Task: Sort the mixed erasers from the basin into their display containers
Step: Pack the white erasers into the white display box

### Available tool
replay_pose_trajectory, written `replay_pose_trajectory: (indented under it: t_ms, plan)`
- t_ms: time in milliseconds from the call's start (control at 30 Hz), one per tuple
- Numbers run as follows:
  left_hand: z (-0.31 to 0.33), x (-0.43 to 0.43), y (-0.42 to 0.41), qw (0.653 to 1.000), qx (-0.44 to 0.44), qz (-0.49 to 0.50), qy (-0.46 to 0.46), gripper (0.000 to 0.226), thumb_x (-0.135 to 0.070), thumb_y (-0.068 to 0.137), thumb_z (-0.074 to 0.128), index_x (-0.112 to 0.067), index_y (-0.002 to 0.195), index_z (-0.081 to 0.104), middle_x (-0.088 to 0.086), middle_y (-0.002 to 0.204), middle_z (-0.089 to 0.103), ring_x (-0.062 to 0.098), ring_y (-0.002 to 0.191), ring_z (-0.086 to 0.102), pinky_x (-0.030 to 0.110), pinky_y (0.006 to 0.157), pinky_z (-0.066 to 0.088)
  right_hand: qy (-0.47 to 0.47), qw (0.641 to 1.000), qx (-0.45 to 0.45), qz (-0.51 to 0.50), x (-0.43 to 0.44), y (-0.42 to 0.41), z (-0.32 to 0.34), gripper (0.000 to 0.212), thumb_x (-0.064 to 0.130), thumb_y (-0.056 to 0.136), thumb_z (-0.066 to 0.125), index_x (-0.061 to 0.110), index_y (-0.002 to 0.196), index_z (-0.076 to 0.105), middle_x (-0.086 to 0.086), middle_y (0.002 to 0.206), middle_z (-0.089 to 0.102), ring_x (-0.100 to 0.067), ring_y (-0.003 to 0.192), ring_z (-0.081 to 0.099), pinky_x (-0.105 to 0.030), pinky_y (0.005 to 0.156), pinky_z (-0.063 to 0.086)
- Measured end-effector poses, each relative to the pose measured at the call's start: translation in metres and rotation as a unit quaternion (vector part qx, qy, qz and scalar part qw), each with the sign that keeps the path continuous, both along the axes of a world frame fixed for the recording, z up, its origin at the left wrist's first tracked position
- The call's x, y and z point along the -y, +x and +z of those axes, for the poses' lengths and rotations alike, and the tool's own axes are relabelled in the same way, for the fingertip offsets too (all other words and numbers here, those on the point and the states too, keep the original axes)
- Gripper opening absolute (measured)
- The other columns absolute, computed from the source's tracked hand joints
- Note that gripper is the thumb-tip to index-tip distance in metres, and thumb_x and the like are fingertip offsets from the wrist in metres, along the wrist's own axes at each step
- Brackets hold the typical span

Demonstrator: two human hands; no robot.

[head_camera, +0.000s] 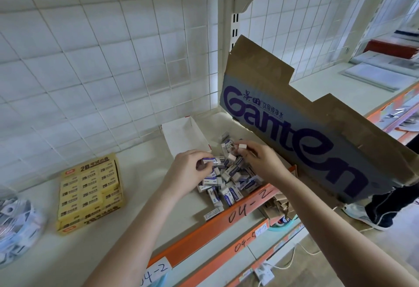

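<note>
A heap of small blue-and-white sleeved erasers (229, 182) lies loose on the shelf near its front edge. My left hand (190, 168) pinches one blue-and-white eraser (212, 161) just above the heap's left side. My right hand (260, 162) pinches a small bare pale eraser (242, 146) over the heap's far side. Behind the heap stands an empty white display box (181, 137). A yellow display box (90, 191) packed with 2B erasers sits to the left.
A brown-and-blue cardboard sheet (306, 123) leans over the shelf's right end beside the heap. A clear basin or bag of mixed items (15, 225) is at the far left edge. The orange shelf lip (215, 225) is marked 04-2. A wire grid backs the shelf.
</note>
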State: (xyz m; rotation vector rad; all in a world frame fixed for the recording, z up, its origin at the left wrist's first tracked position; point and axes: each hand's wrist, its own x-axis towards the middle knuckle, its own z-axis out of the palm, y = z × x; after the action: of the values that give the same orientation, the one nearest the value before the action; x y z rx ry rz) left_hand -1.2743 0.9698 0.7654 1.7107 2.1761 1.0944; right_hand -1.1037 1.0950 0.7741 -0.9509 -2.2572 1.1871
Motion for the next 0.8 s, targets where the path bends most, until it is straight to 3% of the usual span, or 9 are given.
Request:
replay_pose_trajectory:
  t_ms: [67,200,367,467,567,633,700,800]
  plan:
    - [0.000,0.004,-0.003,0.998,0.020,0.020,0.047,0.017,-0.010,0.082,0.070,-0.013,0.099,0.075,-0.008,0.090,0.069,-0.010,0.075,0.059,0.000,0.071,0.039,0.052,0.999,0.004,0.004,-0.001,0.001,0.000,0.030,0.021,0.091,0.058,0.022,0.121,0.062,0.006,0.101,0.062,-0.002,0.075,0.062,-0.016,0.064,0.051]
    - [0.001,0.011,-0.011,0.991,0.096,0.044,0.079,0.016,-0.010,0.086,0.067,-0.017,0.099,0.074,-0.012,0.087,0.069,-0.004,0.071,0.064,0.005,0.067,0.045,0.104,0.994,0.004,0.015,-0.004,-0.004,-0.002,0.035,0.013,0.092,0.056,0.019,0.127,0.058,0.000,0.109,0.057,-0.011,0.088,0.058,-0.029,0.082,0.052]
    - [0.005,0.017,-0.024,0.940,0.322,0.054,0.100,0.024,-0.007,0.094,0.053,-0.022,0.104,0.069,-0.013,0.094,0.071,0.002,0.074,0.064,0.016,0.069,0.052,0.105,0.989,0.087,0.053,-0.005,-0.021,0.001,0.044,0.015,0.101,0.034,0.016,0.145,0.032,0.000,0.117,0.045,-0.010,0.096,0.046,-0.010,0.077,0.036]
    - [0.004,0.018,-0.034,0.900,0.410,0.072,0.132,0.021,-0.010,0.089,0.061,-0.025,0.102,0.070,-0.003,0.110,0.071,0.005,0.087,0.066,0.020,0.077,0.053,0.074,0.993,0.076,0.054,-0.005,-0.028,0.003,0.038,0.019,0.102,0.033,0.014,0.139,0.042,-0.001,0.116,0.049,-0.012,0.092,0.050,-0.004,0.070,0.036]
    - [0.001,0.022,-0.042,0.896,0.413,0.090,0.137,0.024,-0.021,0.077,0.072,-0.029,0.100,0.071,-0.007,0.107,0.071,0.005,0.093,0.066,0.024,0.086,0.051,0.086,0.988,0.079,0.100,-0.002,-0.035,0.009,0.035,0.018,0.100,0.039,0.021,0.133,0.051,0.005,0.122,0.049,-0.005,0.100,0.049,-0.013,0.084,0.040]
    - [0.000,0.024,-0.047,0.903,0.395,0.101,0.134,0.024,-0.014,0.080,0.072,-0.031,0.097,0.072,-0.007,0.105,0.072,0.008,0.095,0.067,0.026,0.090,0.050,0.086,0.984,0.080,0.135,-0.001,-0.043,0.012,0.030,0.019,0.098,0.045,0.025,0.125,0.057,0.006,0.121,0.052,-0.006,0.104,0.051,-0.020,0.089,0.044]
    - [-0.001,0.024,-0.053,0.911,0.376,0.106,0.130,0.029,-0.007,0.082,0.070,-0.032,0.096,0.071,-0.007,0.103,0.072,0.007,0.096,0.066,0.022,0.089,0.048,0.088,0.982,0.069,0.151,0.000,-0.052,0.015,0.026,0.018,0.097,0.048,0.028,0.116,0.061,0.009,0.117,0.054,-0.003,0.102,0.053,-0.013,0.084,0.044]
    - [0.002,0.019,-0.066,0.927,0.338,0.115,0.112,0.036,0.001,0.083,0.066,-0.032,0.097,0.067,-0.014,0.102,0.068,-0.007,0.090,0.063,0.010,0.082,0.045,0.075,0.985,0.033,0.153,-0.003,-0.069,0.027,0.022,0.012,0.091,0.057,0.025,0.108,0.065,0.011,0.110,0.058,0.002,0.096,0.056,-0.005,0.079,0.043]
